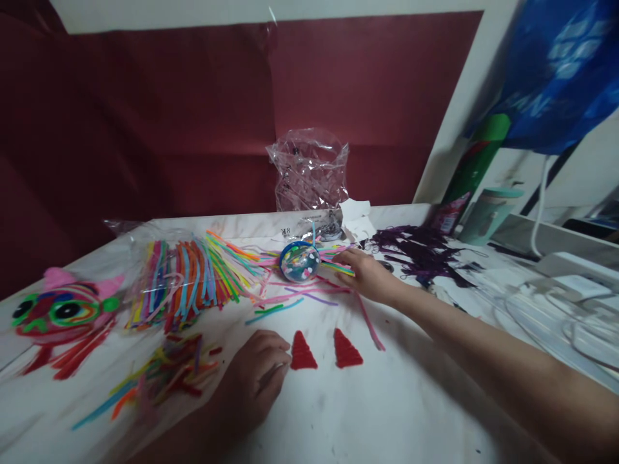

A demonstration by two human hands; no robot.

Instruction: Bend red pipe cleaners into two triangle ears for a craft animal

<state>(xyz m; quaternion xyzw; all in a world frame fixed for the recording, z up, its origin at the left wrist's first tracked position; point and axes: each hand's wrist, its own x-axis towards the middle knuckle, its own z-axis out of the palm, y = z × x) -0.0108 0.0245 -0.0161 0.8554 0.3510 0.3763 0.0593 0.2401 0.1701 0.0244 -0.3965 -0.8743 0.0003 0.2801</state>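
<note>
Two red triangles, a left one and a right one, lie side by side on the white marbled table. My left hand rests beside the left triangle, its fingers curled; whether it holds anything is hidden. Farther back, my right hand reaches to the ends of yellow and green pipe cleaners, fingers bent over them; a firm grip cannot be made out. A round clear ball with a blue rim and coloured spots sits just left of that hand. Loose pink strips lie nearer.
A pink cat-like face, bundled pipe cleaners and short scraps lie left. Behind stands a clear plastic bag. Purple strips, a green mug and white cables are right.
</note>
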